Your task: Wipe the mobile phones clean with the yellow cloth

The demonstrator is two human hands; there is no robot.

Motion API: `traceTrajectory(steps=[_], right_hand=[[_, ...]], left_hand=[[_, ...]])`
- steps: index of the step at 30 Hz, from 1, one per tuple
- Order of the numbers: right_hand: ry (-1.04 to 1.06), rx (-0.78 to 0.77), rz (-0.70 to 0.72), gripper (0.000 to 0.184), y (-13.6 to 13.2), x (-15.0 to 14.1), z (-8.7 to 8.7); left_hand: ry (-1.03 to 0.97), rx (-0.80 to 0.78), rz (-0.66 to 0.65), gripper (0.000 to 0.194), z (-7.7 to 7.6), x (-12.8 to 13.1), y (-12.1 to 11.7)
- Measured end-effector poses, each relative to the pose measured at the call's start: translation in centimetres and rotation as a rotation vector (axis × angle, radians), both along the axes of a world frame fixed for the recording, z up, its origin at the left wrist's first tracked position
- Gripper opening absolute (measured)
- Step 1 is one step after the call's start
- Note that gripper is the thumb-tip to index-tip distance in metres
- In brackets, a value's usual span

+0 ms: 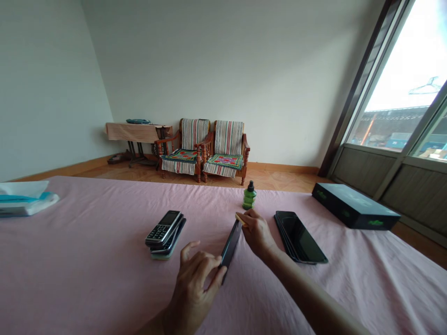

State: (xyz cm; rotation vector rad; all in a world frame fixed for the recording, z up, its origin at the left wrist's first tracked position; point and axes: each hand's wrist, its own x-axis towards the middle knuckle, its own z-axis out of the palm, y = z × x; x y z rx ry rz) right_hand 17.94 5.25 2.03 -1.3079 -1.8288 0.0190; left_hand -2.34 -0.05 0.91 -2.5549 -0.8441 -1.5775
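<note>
Near the middle of the pink cloth, a thin dark tablet-like device stands tilted on edge, seen nearly edge-on. My left hand pinches its near end between thumb and fingers. At the far end, my right hand is closed on a small pale yellow cloth or sponge, which touches the device's upper corner. Just beyond that hand stands a green bottle with a black top. A stack of phones, a keypad phone uppermost, lies to the left. On the right is a stack of dark tablets.
A black box with green marks sits at the far right of the pink-covered surface. A white and blue tissue pack lies at the left edge. Beyond are two wooden armchairs and a cloth-covered side table.
</note>
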Motion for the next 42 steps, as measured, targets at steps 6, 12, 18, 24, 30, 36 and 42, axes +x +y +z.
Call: traceTrajectory(steps=[6,12,18,24,30,36,42], right_hand=[[-0.008,0.001,0.134,0.030,-5.3,-3.0,-0.3],[-0.004,-0.007,0.168,0.023,-7.5,-4.2,-0.1],[0.007,0.019,-0.031,0.029,-4.8,-1.4,-0.6],[0.228,-0.049,-0.230,0.024,-2.5,1.8,-0.9],[0.364,-0.133,-0.298,0.026,-1.7,2.4,-1.7],[0.448,-0.243,-0.338,0.022,-1.4,3.0,-3.6],[0.470,-0.259,-0.318,0.022,-2.0,3.1,-3.7]], left_hand=[[0.020,-0.022,0.007,0.013,-0.2,0.0,0.3],[0.041,-0.102,0.015,0.008,-0.2,0.4,0.4],[0.134,-0.046,0.020,0.012,0.4,-0.9,1.4],[0.161,-0.008,0.060,0.011,0.3,-2.1,2.9],[0.185,-0.097,0.054,0.027,-0.3,-2.1,3.7],[0.304,-0.065,0.088,0.037,-0.5,-1.9,3.7],[0.347,-0.070,0.110,0.045,-0.7,-1.9,3.4]])
